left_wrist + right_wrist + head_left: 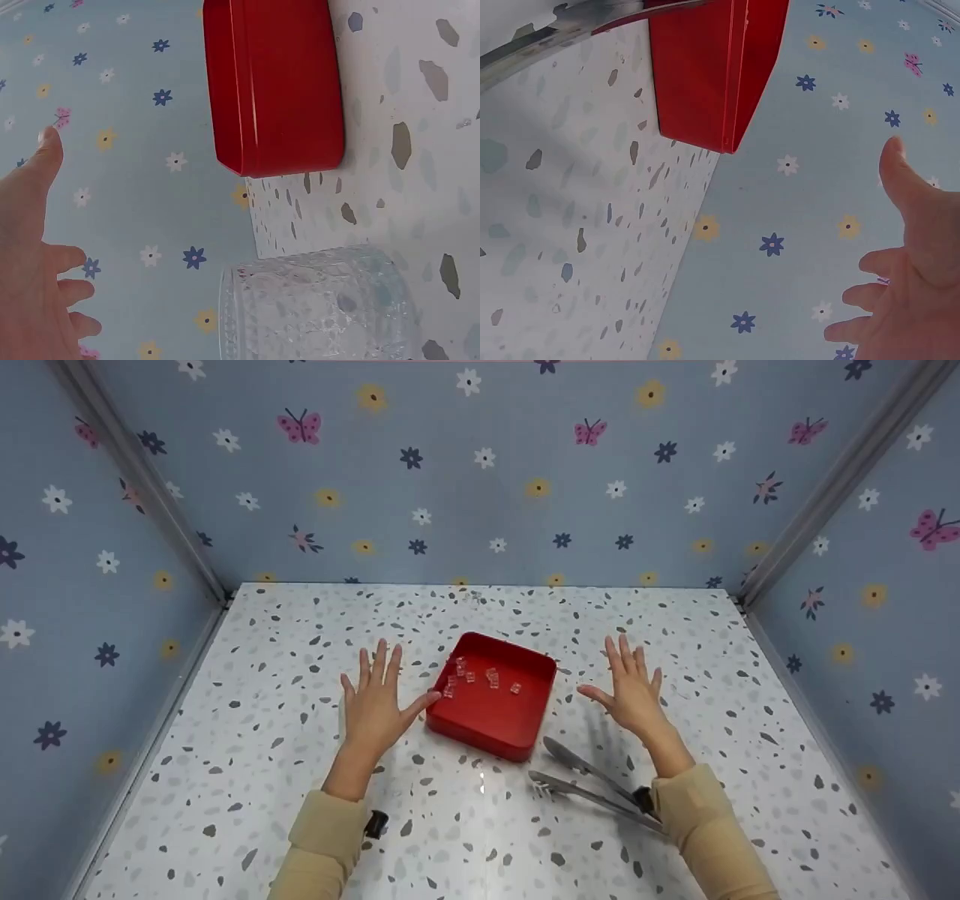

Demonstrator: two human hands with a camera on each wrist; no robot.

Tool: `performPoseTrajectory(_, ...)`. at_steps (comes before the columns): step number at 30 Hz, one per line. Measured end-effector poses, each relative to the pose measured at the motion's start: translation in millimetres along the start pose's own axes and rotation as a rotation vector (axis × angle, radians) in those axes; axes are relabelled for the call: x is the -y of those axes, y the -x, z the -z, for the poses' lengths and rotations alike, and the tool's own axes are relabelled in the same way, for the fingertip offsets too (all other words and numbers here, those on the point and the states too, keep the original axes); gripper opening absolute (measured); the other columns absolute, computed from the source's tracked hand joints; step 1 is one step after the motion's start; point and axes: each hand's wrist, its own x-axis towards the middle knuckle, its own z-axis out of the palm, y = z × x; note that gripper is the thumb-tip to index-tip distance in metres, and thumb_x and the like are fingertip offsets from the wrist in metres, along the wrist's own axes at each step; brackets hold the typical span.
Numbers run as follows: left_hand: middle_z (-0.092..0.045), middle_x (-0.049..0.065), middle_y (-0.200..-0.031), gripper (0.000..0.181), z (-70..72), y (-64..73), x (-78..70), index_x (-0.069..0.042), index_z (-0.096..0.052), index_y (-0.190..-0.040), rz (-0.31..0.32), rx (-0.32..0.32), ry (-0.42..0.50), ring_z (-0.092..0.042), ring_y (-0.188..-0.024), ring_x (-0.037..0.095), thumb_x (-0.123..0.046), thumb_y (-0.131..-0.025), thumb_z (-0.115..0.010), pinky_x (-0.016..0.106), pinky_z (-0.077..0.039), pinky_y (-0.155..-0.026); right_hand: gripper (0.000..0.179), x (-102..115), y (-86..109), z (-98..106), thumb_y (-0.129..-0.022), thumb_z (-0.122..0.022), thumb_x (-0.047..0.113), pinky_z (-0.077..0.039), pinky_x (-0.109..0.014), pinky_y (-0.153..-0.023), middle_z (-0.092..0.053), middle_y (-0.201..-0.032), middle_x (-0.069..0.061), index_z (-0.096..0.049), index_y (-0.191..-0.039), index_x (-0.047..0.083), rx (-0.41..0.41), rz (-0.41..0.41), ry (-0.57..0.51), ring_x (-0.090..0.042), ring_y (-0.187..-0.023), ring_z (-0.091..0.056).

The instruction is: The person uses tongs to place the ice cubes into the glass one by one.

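Observation:
A square red tray point(491, 718) sits at the middle of the table, with several small clear cubes point(493, 679) inside, mostly toward its far left part. My left hand point(375, 709) is held up left of the tray, fingers spread, its thumb overlapping the tray's edge in the head view. Near it, in the left wrist view, stands a clear textured cup point(315, 307), hidden in the head view. On the other side my right hand point(634, 690) hovers with fingers spread and holds nothing. Metal tongs point(592, 799) lie spread apart below it, their rear end covered by the sleeve.
The speckled white table point(300, 630) is enclosed by blue flowered walls point(450, 472) at the back and both sides. Grey metal posts point(150, 480) run along the corners.

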Motion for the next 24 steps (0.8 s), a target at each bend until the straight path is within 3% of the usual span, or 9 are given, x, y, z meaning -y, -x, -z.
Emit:
performPoseTrajectory(9,-0.021,0.021,-0.14,0.097,-13.1,18.1,16.1,-0.002,-0.025,-0.137,0.041,-0.182,0.141,-0.012,-0.129,0.039,-0.061,-0.069,-0.061,0.064,-0.015,-0.095,0.09,-0.7,11.3,-11.4,-0.076,-0.058,0.053,0.001,-0.063,-0.096,-0.007,-0.146,-0.017,-0.015,-0.142,0.01,0.018,0.024,-0.072,-0.039,-0.13,-0.001)
performPoseTrajectory(24,-0.02,0.022,-0.138,0.113,-39.9,37.5,41.4,0.0,-0.016,-0.137,0.169,-0.355,0.283,-0.017,-0.127,0.036,-0.052,-0.058,-0.076,0.054,-0.022,-0.098,0.087,0.2,43.3,-36.5,-0.073,-0.065,0.047,-0.016,-0.062,-0.093,-0.024,-0.14,-0.02,-0.025,-0.139,0.007,-0.005,0.158,-0.143,-0.034,-0.126,-0.024)
